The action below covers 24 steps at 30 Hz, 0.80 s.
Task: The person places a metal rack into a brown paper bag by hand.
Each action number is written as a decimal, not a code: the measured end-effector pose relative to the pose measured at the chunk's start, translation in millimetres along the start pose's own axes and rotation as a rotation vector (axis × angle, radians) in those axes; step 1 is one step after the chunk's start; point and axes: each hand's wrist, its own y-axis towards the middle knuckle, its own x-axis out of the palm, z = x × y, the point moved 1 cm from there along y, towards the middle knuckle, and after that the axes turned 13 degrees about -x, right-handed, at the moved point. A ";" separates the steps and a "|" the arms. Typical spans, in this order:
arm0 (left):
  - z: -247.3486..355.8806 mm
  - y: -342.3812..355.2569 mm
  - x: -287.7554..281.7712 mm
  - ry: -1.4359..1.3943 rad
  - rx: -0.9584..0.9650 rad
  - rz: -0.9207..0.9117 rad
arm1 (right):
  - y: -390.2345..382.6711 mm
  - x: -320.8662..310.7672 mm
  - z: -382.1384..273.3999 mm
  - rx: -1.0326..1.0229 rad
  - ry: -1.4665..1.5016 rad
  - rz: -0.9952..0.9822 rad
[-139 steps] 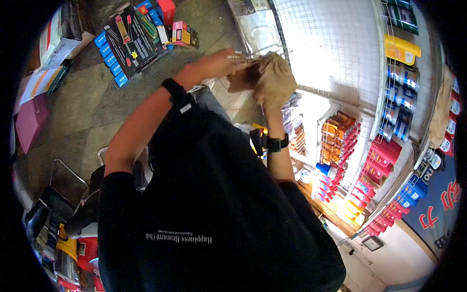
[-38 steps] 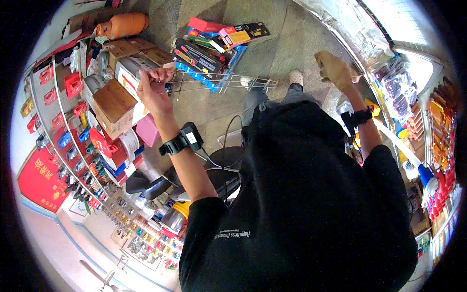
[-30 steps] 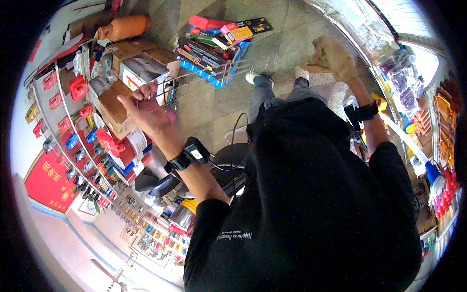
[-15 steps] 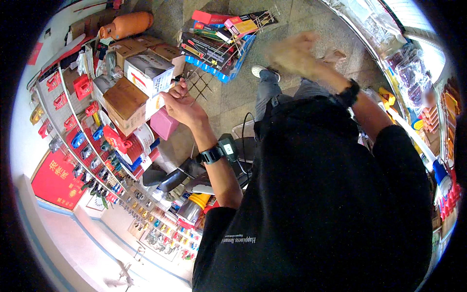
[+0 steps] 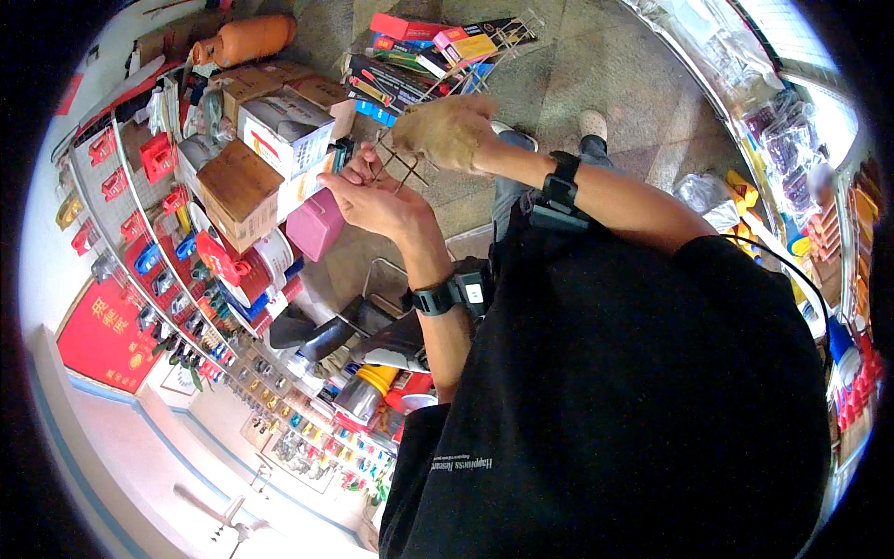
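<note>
My left hand is closed on a metal wire rack, which stretches up and right over the boxed goods on the floor. My right hand, in what looks like a tan work glove, is just above and right of the left, over or against the rack's wires. Its fingers are blurred and point leftward, so whether they grip is unclear. Below the left hand sits a pink box. My feet show beyond my right forearm.
Cardboard boxes and an orange gas cylinder stand at the left, beside hanging wares. A black seat is near my left arm. Shelving with orange and red goods lines the right, near plastic-wrapped packs.
My right hand has swept left and down from the right side to beside my left hand. My left hand has shifted right, and the rack now slants more steeply upward.
</note>
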 end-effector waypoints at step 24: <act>23.5 -8.9 32.8 0.076 0.028 0.075 | -19.4 68.9 122.1 0.173 0.143 -0.345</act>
